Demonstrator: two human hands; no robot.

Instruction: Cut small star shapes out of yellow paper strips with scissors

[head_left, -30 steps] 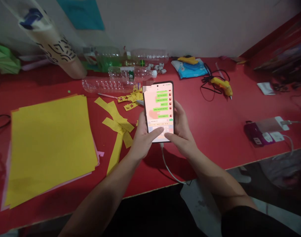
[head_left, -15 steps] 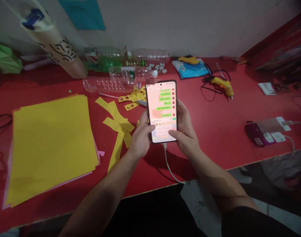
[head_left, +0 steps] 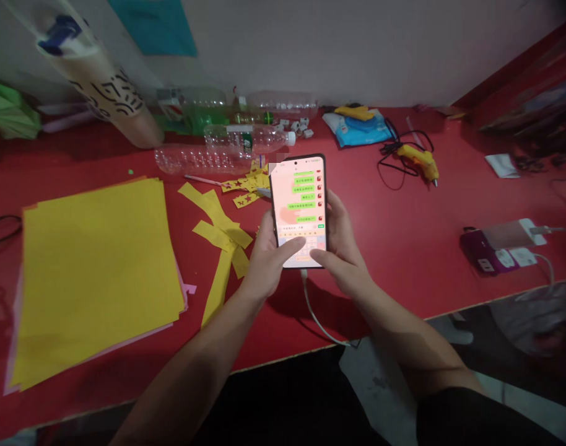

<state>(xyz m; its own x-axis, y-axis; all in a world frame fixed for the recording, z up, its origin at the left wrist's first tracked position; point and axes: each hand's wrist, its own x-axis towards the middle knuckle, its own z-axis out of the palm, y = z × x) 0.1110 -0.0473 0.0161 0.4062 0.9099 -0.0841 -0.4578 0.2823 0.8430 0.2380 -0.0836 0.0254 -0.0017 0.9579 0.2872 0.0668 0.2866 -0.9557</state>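
Note:
Both of my hands hold a smartphone (head_left: 299, 207) upright above the table, its lit screen showing a chat with green message bubbles and a keyboard. My left hand (head_left: 267, 260) is closed on the phone's left side, its thumb stretched across the keyboard. On the other side my right hand (head_left: 343, 248) grips the edge, thumb over the lower right keys. A white charging cable (head_left: 313, 311) runs from the phone's bottom down to the table's front edge. Behind and left of the phone lie yellow paper strips (head_left: 225, 232) and yellow scraps with star-shaped holes (head_left: 246, 186), partly hidden.
Stacked yellow paper sheets (head_left: 100, 279) lie on the red table (head_left: 404, 241) at left. Clear plastic bottles (head_left: 190, 160) and a tall patterned cup (head_left: 111, 93) stand or lie behind. A yellow glue gun (head_left: 417, 161), blue packet (head_left: 357, 129) and purple power strip (head_left: 487, 251) are at right.
The phone and both hands have shifted slightly left and a little down. My left thumb has reached further right over the keyboard, and the typed text on the screen has changed.

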